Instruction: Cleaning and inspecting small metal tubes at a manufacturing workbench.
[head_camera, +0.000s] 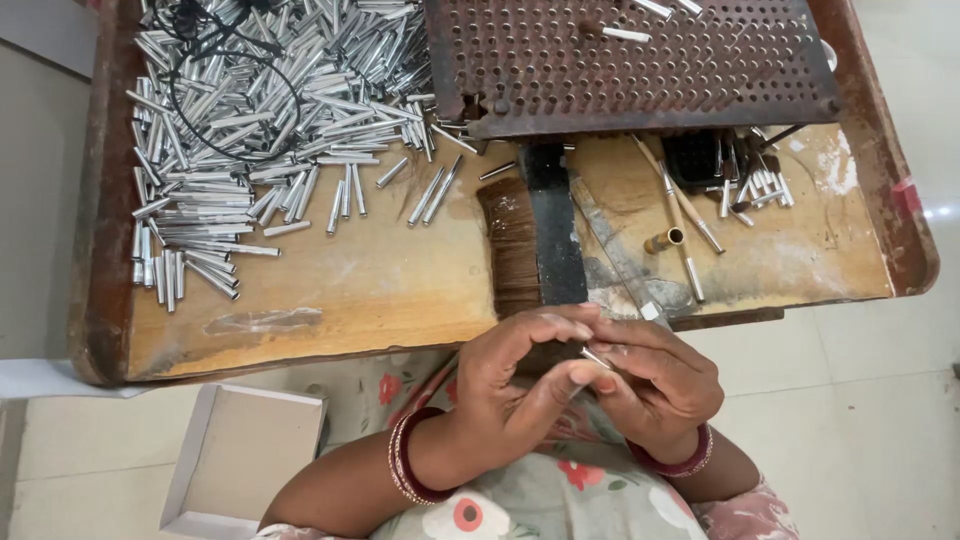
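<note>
Both hands are bunched together right at the near edge of the tabletop (330, 290), just below the brush. The left hand (515, 385) and right hand (655, 385) are touching each other, fingers curled in, and between them they're pinching a small silver metal tube (596, 357). Only a short bit of it pokes out between the fingertips. So each grip is pretty much closed around that one little piece, though which hand carries most of it is hard to tell. Red bangles on both wrists.

Stuff around: a flat brush (512, 245) with brown bristles and a black handle lies just beyond the hands, basically right in front of them. To the far left there's a big heap of silver tubes (250, 110), same kind as the held one, with a loop of black wire (235, 95) lying on top. A few stray tubes sit between the heap and the brush. At the top is a rusty perforated metal plate (640, 60) full of holes, with a couple of tubes lying on it. On the right, a few thin sticks and a brass-coloured piece (664, 240), plus a small cluster of tubes near a dark object.

The surface is a worn wooden tray with raised brown edges. An open white cardboard box (240, 460) sits on the pale tiled floor (880, 430) at lower left.
</note>
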